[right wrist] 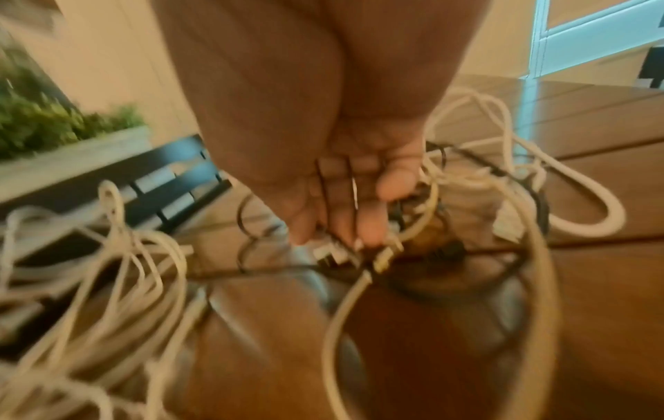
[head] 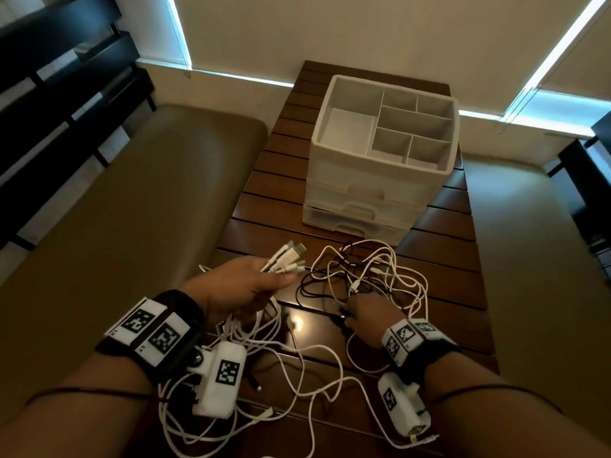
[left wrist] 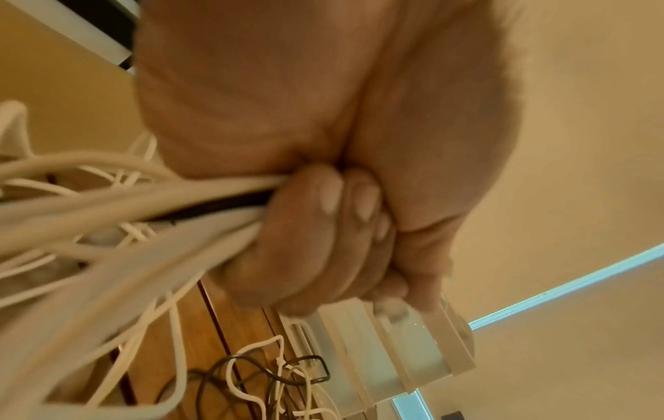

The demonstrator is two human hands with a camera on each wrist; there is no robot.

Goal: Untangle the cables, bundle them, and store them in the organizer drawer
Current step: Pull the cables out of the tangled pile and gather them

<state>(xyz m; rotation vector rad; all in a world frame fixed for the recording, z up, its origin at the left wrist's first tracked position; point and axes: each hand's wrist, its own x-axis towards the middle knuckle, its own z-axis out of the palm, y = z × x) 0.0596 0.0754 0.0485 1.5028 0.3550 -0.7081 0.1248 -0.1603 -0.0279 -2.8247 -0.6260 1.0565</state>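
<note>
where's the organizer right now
In the head view the organizer stands on the far half of the wooden table, right of centre, just beyond the tangle of cables, its drawers closed.

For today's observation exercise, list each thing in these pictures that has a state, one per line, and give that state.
Left hand: raised, fingers curled round a bunch of cable ends.
Right hand: down in the cable tangle, fingers on connectors; grip unclear.
Cable tangle: still knotted, spread on the wooden table.
Organizer: upright, top tray empty.
Organizer drawers: closed.
</note>
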